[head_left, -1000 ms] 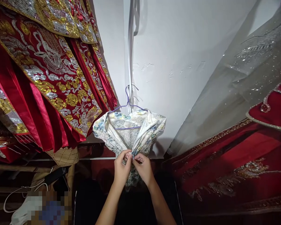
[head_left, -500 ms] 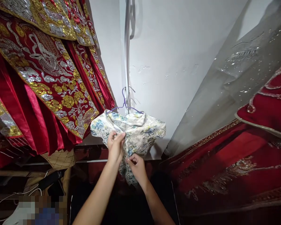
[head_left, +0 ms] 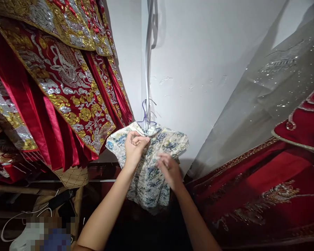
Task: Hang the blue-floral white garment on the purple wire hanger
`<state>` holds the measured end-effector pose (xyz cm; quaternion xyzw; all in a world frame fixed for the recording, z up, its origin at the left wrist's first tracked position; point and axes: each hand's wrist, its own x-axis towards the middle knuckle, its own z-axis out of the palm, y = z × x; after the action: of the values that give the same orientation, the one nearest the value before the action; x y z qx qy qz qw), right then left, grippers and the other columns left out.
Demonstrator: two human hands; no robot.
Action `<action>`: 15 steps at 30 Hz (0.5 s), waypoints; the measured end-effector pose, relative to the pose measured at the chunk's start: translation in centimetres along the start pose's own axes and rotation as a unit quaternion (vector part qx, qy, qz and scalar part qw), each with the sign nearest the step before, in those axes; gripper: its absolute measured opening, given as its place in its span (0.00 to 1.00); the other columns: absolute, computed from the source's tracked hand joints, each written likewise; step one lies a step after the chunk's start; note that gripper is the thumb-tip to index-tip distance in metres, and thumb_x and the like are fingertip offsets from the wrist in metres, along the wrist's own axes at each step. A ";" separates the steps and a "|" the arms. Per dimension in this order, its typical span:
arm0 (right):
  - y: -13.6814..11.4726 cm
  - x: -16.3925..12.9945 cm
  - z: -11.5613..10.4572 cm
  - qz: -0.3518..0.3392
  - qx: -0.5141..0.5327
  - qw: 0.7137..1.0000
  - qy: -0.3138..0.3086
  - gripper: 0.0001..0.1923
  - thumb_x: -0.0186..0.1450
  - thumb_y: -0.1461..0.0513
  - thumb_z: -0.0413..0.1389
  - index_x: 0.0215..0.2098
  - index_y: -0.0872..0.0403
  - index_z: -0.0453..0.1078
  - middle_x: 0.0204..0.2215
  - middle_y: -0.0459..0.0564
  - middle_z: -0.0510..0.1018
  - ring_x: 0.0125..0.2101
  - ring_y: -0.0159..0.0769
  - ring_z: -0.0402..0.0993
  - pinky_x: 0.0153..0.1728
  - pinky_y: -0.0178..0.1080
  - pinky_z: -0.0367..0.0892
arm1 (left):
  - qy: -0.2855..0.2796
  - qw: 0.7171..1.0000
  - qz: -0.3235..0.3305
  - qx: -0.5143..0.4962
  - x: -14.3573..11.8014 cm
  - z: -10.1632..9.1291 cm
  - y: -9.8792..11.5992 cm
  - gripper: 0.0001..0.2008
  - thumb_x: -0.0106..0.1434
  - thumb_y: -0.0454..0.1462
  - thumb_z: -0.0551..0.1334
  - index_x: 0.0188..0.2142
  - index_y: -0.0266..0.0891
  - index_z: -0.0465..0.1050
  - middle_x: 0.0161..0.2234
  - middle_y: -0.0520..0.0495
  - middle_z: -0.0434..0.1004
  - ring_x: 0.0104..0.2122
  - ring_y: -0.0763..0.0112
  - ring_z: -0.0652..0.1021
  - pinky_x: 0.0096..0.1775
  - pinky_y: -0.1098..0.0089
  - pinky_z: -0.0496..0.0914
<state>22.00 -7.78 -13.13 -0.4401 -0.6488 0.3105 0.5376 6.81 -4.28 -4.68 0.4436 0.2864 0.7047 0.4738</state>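
A short-sleeved blouse [head_left: 149, 181] with a blue and yellow floral print hangs on a thin purple hanger [head_left: 144, 113] in front of me. At the top of its front, just under the collar, my left hand [head_left: 136, 144] is closed in a pinch on the blouse. What exactly lies between its fingertips is too small to make out. My right hand [head_left: 170, 169] is in front of the blouse's right side, its fingers blurred but loosely apart, with nothing visible in them. The front of the blouse hangs smooth and joined down the middle.
Red garments with gold and silver embroidery [head_left: 68, 87] hang at the left. Red beaded cloth [head_left: 264, 174] and a sheer sparkling fabric [head_left: 251, 97] fill the right. A white strip [head_left: 148, 52] runs down the wall. Low left is a wooden rack [head_left: 23, 190] with cables.
My left hand has risen slightly to the collar. My right hand has let go of the lower front and moved up and right. The blouse's front, formerly gaping and bunched, now hangs straight.
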 end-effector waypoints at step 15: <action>-7.3 8.9 -0.8 -0.180 -0.080 0.978 0.075 0.11 0.68 0.55 0.55 0.38 0.55 0.74 0.24 0.46 0.72 0.24 0.32 0.66 0.26 0.34 0.61 | 0.012 0.999 -0.003 0.052 -1.3 -1.7 -5.6 0.21 0.52 0.35 0.71 0.34 0.43 0.56 0.21 0.58 0.70 0.21 0.76 0.70 0.29 0.76 0.62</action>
<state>20.76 -2.80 -2.76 -0.3796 -0.6983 0.1218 0.5945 7.82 -3.32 -10.49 0.4586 0.3301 0.6923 0.4489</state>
